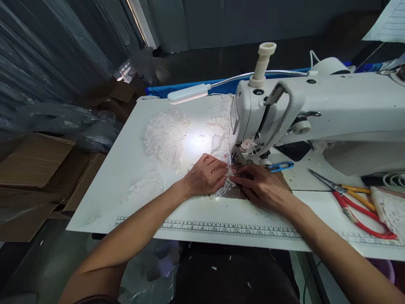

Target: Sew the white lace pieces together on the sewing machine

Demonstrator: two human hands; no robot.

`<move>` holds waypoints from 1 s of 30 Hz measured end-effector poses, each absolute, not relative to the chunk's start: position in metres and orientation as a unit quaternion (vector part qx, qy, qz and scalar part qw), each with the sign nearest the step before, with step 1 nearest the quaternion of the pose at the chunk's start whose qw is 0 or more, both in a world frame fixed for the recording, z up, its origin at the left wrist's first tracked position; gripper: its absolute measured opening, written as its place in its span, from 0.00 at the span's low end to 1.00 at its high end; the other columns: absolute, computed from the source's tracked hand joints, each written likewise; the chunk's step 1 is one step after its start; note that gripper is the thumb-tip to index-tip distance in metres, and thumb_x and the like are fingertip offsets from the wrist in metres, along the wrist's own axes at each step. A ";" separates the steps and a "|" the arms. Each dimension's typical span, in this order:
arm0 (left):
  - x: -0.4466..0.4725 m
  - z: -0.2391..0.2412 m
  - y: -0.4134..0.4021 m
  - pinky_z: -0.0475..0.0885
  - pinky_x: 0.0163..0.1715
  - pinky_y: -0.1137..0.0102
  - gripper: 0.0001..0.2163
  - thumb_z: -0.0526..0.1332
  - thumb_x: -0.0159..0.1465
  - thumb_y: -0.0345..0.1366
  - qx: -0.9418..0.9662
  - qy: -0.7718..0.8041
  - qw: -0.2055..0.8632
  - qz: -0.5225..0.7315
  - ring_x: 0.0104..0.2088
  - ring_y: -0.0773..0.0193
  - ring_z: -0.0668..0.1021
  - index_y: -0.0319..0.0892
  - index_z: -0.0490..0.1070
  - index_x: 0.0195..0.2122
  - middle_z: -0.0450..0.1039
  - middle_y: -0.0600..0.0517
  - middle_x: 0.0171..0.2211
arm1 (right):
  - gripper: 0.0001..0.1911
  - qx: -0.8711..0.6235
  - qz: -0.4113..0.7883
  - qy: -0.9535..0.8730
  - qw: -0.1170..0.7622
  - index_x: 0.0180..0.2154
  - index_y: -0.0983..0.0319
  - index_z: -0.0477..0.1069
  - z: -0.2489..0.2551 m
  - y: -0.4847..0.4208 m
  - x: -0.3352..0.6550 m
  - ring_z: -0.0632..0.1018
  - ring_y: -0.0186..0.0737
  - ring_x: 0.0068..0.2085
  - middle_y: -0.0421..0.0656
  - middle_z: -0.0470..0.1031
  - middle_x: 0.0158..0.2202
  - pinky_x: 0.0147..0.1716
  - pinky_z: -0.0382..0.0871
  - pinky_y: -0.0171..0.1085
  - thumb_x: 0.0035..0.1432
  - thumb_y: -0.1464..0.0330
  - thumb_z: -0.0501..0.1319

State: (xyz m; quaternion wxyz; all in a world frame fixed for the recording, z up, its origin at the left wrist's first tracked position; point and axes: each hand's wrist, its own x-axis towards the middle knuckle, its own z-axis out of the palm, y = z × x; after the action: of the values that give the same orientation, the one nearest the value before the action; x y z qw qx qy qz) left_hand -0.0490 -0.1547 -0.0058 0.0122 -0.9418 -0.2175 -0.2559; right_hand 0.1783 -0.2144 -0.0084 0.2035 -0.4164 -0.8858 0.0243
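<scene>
White lace fabric (pixel 166 137) lies spread over the white sewing table (pixel 107 198), lit by a gooseneck lamp (pixel 188 93). My left hand (pixel 205 175) rests on the lace with its fingers curled, pressing the lace's edge just left of the needle area. My right hand (pixel 262 188) lies flat beside it, fingertips pinching the same lace edge in front of the presser foot (pixel 237 159). The white sewing machine (pixel 316 109) stands over both hands at the right.
Blue thread snips (pixel 281 166) lie right of the needle. Red-handled and orange-handled scissors (pixel 354 202) lie at the right, near more lace (pixel 390 209). A printed ruler (pixel 221 228) runs along the table's front edge. Cardboard boxes (pixel 34 169) are stacked at the left.
</scene>
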 end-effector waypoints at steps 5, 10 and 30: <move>-0.050 -0.004 -0.156 0.67 0.41 0.62 0.10 0.53 0.68 0.34 -0.951 -0.224 0.047 -0.208 0.38 0.60 0.73 0.39 0.72 0.44 0.75 0.47 0.46 | 0.16 -0.409 0.021 -0.890 0.201 0.50 0.55 0.73 -0.009 -0.214 0.179 0.72 0.42 0.41 0.48 0.70 0.44 0.39 0.70 0.44 0.63 0.72 0.54; -0.050 -0.003 -0.157 0.66 0.41 0.62 0.12 0.52 0.69 0.35 -0.955 -0.220 0.057 -0.188 0.40 0.59 0.72 0.37 0.72 0.45 0.74 0.45 0.48 | 0.15 -0.405 0.021 -0.892 0.200 0.49 0.57 0.72 -0.010 -0.214 0.178 0.72 0.43 0.41 0.49 0.70 0.45 0.40 0.70 0.45 0.63 0.72 0.54; -0.045 0.000 -0.143 0.66 0.45 0.62 0.14 0.49 0.71 0.36 -0.961 -0.232 0.020 -0.145 0.47 0.58 0.73 0.38 0.70 0.50 0.71 0.46 0.54 | 0.16 -0.432 -0.041 -0.881 0.190 0.50 0.60 0.72 -0.011 -0.214 0.169 0.71 0.43 0.39 0.50 0.71 0.43 0.38 0.69 0.43 0.62 0.76 0.54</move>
State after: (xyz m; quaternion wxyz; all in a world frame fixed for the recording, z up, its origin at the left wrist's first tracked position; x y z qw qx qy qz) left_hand -0.0446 -0.1425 0.0002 0.0202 -0.9615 -0.2324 -0.1454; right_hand 0.1687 -0.2137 -0.0109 0.1896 -0.4320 -0.8808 -0.0415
